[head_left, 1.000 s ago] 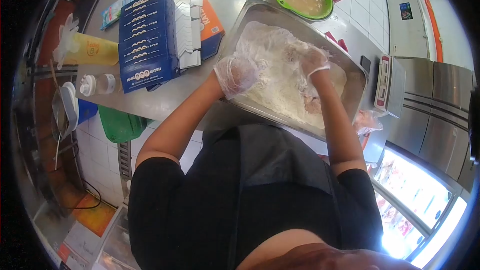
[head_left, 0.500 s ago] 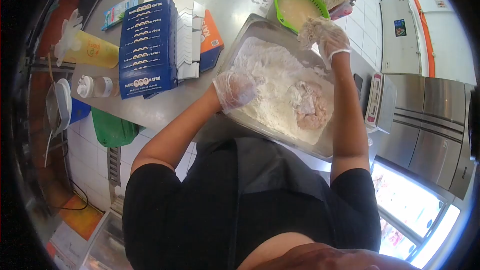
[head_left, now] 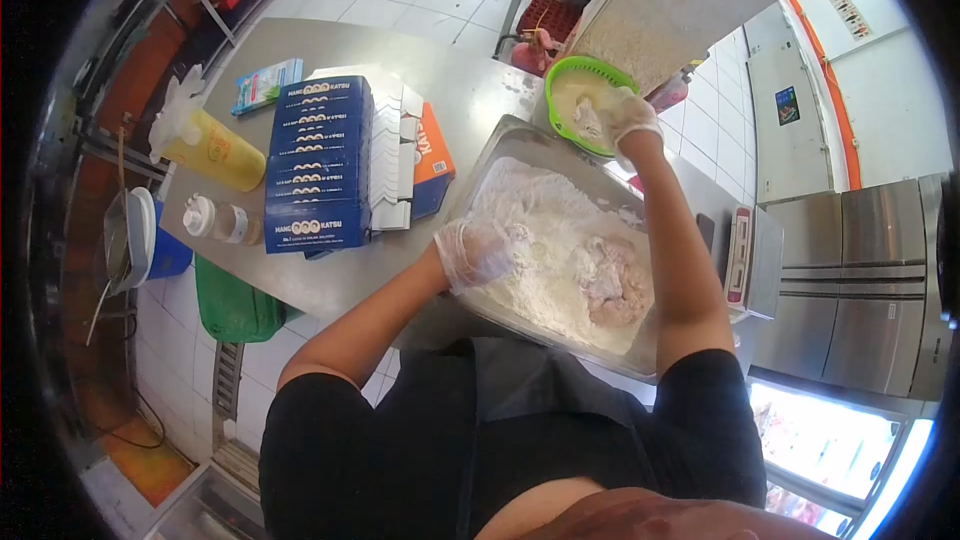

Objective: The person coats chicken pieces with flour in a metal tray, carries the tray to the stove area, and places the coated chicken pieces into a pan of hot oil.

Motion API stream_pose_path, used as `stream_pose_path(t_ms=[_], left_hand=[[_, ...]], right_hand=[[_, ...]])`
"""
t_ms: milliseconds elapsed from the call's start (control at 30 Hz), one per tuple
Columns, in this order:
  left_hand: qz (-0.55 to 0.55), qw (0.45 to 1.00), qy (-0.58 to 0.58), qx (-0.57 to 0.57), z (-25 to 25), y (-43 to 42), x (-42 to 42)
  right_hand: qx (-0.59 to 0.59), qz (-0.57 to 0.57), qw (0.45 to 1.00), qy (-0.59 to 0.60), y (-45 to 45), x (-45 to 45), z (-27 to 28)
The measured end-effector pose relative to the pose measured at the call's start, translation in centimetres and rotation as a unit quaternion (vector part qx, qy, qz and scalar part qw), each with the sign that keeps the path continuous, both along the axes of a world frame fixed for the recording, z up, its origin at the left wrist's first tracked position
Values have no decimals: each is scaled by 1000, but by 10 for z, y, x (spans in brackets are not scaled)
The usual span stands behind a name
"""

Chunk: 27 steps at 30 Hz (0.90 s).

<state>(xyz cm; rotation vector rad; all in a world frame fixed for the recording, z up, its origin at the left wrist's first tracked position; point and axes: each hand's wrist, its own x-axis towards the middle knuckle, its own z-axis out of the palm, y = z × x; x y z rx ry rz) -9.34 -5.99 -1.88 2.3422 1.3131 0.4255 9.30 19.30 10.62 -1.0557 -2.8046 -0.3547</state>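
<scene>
A metal tray (head_left: 470,302) of white flour (head_left: 540,190) lies in front of me, with pale raw chicken (head_left: 618,285), partly floured, at its right side. My left hand (head_left: 478,252), in a clear plastic glove, rests over the tray's left edge; its floury fingers are loosely curved and hold nothing visible. Beyond the tray stands a green basket (head_left: 556,105) with cloudy, pale liquid (head_left: 575,95) inside. My right hand (head_left: 634,120), also gloved, reaches over the basket's right rim. Its fingers are closed on a floured chicken piece (head_left: 588,122), which hangs low at the liquid.
Stacked blue boxes (head_left: 318,165) stand left of the tray, beside an orange box (head_left: 432,160). Further left are a yellow-filled container (head_left: 222,152), a clear bottle (head_left: 225,222) and a blue packet (head_left: 268,86). A scale (head_left: 752,260) sits to the right.
My right hand has lowered the floured chicken piece from above the basket's near rim into the basket. My left hand stays at the tray's left edge. The camera view has tilted up.
</scene>
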Motion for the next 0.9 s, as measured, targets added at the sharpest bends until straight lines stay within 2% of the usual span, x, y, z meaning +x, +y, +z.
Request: stream_pose_path(t_ms=[67, 100, 133, 167, 200, 233, 267, 300, 333, 367, 400, 433, 467, 500, 533, 567, 600, 733, 800, 900], left_hand=[[3, 998, -37, 54, -16, 0, 1], [2, 1000, 10, 30, -4, 2, 3], [0, 998, 57, 7, 19, 6, 7], [-2, 995, 102, -17, 32, 10, 14], [65, 995, -29, -66, 33, 16, 25], [129, 972, -159, -114, 31, 22, 38], [184, 953, -225, -85, 11, 29, 55], [232, 927, -291, -51, -10, 37, 73], [271, 890, -365, -48, -21, 41, 89], [291, 838, -451, -100, -22, 45, 107], [305, 771, -536, -157, -19, 47, 125], [324, 697, -606, -205, -14, 46, 140], [308, 633, -658, -266, -6, 45, 154], [300, 567, -697, -320, 2, 43, 165], [289, 505, -726, -366, 8, 41, 171], [279, 483, -735, -386, 12, 42, 174], [267, 459, -745, -403, 14, 46, 171], [235, 427, -756, -437, 18, 54, 161], [234, 429, -753, -441, 18, 42, 172], [226, 425, -752, -450, 16, 37, 170]], right_hand=[[99, -17, 994, 46, -16, 13, -12], [-31, -78, 988, 131, -36, 11, -8], [-159, -136, 954, 214, -60, 9, -5], [-159, -39, 972, 170, -72, 19, -20], [-156, 58, 978, 123, -83, 32, -47], [-205, 1, 964, 170, -103, 38, -75], [-328, -107, 891, 294, -141, 29, -75], [-346, -126, 897, 243, -163, 25, -77], [-424, -165, 830, 322, -182, 21, -87], [-483, -205, 749, 404, -200, 18, -97], [-562, -244, 534, 583, -217, 15, -126], [-592, -258, 272, 713, -225, 15, -144], [-507, -192, 524, 657, -221, 28, -147], [-382, -115, 735, 548, -212, 49, -143], [-228, -33, 890, 393, -205, 62, -143], [-439, -92, 723, 526, -207, 53, -136], [-550, -175, 477, 663, -209, 43, -130], [-513, -270, 548, 603, -192, 30, -213], [-513, -274, 548, 601, -180, 19, -213], [-553, -239, 494, 627, -189, 18, -178]])
